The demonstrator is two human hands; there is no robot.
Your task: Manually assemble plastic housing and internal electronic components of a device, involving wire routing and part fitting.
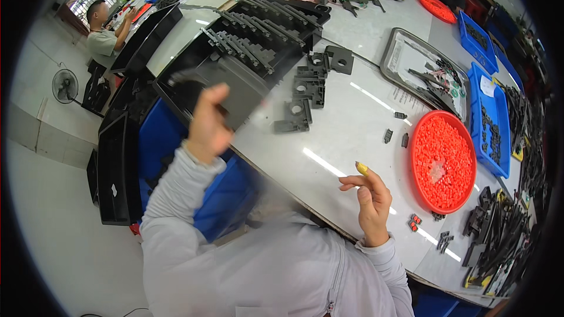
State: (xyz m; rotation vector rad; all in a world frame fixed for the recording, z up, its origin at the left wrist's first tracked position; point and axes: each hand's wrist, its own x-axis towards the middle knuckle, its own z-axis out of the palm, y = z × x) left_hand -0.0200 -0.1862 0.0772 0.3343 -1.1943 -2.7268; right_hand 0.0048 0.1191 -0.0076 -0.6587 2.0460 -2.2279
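My left hand (210, 126) is raised over the table's left edge, its fingers closed on a flat dark grey plastic panel (244, 89). The panel's far end is smeared by motion, in front of a black bin (170, 73). Loosely curled with fingers apart, my right hand (371, 204) hovers empty above the white table (329, 147); one fingertip wears a yellow cover. Between the hands and the far bins lie several dark plastic housings with round holes (301, 88). A few small black parts (388, 135) sit beyond my right hand.
Right of my right hand stands a red round tray (416, 170) of small red pieces. Behind it are a metal tray (388, 61) with tools and blue bins (504, 167). Dark strips fill a black bin (276, 61). Two people work farther off. Dark parts (499, 240) pile at the right.
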